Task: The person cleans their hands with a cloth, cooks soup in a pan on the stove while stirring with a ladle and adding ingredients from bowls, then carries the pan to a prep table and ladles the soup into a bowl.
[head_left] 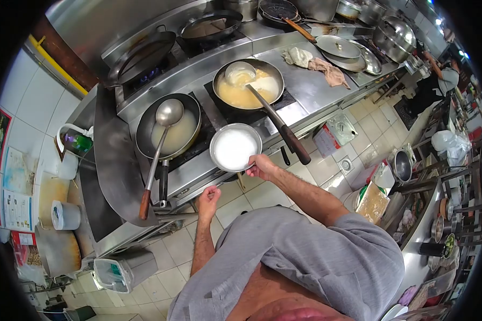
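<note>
My right hand point(262, 167) grips the rim of a metal bowl point(235, 147) full of white liquid, held over the stove's front edge. Left of it, my left hand point(209, 198) is closed in the air near the counter edge; what it holds, if anything, is too small to name. Behind the bowl, a wok point(249, 101) holds yellowish liquid with a white patch, and a ladle point(268, 107) rests in it. At the left, another pan point(191, 122) of cloudy liquid has a second ladle point(170, 113) lying across it.
Dark pans point(211, 27) stand on the back burners. Cloths point(326, 69) and lids point(338, 47) lie on the right counter. A bin point(112, 274) stands on the floor at lower left. Another person point(449, 76) is at the far right.
</note>
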`<act>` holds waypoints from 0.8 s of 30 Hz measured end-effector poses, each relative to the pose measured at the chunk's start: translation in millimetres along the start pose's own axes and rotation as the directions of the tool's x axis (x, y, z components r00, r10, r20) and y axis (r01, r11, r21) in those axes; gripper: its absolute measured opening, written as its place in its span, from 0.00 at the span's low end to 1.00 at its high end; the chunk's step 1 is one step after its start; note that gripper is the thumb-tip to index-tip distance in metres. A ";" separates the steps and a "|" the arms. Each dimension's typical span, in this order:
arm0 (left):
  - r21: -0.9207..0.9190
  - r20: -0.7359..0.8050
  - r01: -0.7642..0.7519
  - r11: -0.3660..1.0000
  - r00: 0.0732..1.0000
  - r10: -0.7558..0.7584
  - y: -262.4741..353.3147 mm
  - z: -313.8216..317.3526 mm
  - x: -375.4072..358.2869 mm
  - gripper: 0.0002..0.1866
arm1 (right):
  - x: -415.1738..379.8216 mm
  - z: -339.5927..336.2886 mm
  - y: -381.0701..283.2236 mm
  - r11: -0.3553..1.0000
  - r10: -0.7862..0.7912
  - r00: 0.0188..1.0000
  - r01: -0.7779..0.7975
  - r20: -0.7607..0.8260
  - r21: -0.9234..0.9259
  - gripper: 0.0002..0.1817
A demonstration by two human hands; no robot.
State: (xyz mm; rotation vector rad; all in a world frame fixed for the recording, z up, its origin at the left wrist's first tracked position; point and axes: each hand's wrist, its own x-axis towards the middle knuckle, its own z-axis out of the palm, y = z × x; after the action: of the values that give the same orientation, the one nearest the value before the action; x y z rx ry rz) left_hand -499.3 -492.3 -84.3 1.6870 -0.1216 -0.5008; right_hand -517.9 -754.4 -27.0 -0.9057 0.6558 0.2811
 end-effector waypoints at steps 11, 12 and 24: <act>0.616 0.111 -0.514 0.596 0.806 0.581 120.1 54.0 29.8 0.18 | 11.1 0.8 -13.9 0.998 0.031 0.991 -0.023 0.130 -0.065 0.09; 0.619 0.107 -0.514 0.594 0.805 0.584 124.1 58.6 43.7 0.18 | 12.6 1.6 -14.7 0.997 0.030 0.990 -0.021 0.135 -0.068 0.09; 0.913 0.269 -0.280 0.297 0.960 0.078 126.8 84.6 135.3 0.48 | 15.1 -9.2 -7.4 0.988 -0.082 0.958 0.041 0.276 0.151 0.26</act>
State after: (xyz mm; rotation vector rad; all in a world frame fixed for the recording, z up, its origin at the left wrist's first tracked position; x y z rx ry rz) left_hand -385.5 -641.7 -5.1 2.7697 -0.9110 -0.4070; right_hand -506.3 -766.9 -35.9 -0.7287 0.3777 0.2965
